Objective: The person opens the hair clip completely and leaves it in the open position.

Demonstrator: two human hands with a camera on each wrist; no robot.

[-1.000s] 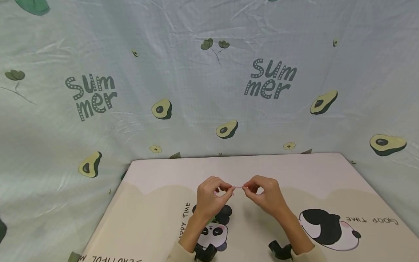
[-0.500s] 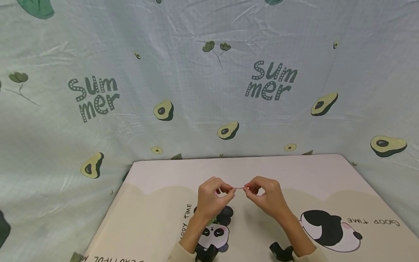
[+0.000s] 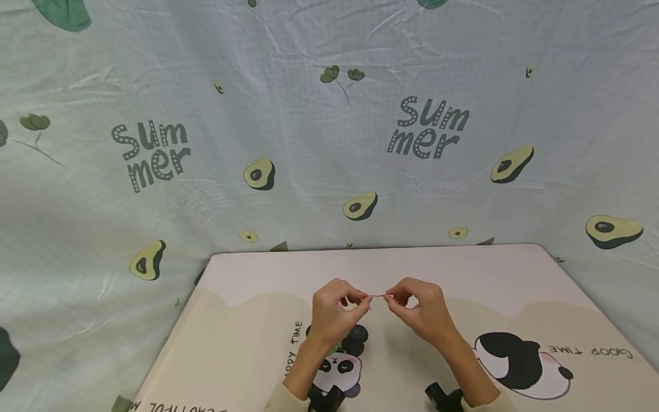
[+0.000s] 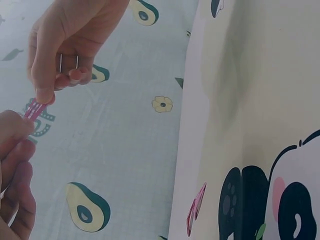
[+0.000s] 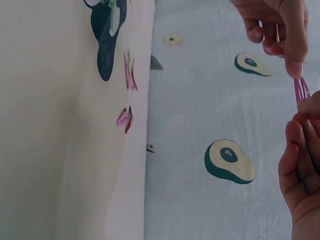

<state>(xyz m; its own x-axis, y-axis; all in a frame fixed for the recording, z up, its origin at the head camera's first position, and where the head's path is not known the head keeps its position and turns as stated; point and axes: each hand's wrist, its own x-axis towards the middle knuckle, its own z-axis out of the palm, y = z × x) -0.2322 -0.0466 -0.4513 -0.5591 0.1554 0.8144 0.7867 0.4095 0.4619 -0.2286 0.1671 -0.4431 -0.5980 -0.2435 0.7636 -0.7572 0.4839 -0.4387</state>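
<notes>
A slim pink hair clip (image 3: 377,296) with long slots is stretched between my two hands, above the far half of the table. My left hand (image 3: 334,312) pinches one end between thumb and forefinger. The other end is pinched in the same way by my right hand (image 3: 421,309). From the left wrist, the slotted clip (image 4: 35,109) shows between both sets of fingertips; the fingers cover its ends. Several more pink hair clips (image 5: 130,74) lie on the table near its far edge, as the right wrist view shows. In the head view my left hand mostly hides them.
The table (image 3: 231,343) has a beige and pink cover printed with a panda (image 3: 337,371) and a dog-like figure (image 3: 525,366). Behind it hangs a pale curtain (image 3: 309,126) with avocado prints. A black wrist mount (image 3: 444,396) sits below my right forearm.
The head view has shifted slightly, moving the scene a little down and right. Both hands keep their pinch on the hair clip, with no clear movement between them.
</notes>
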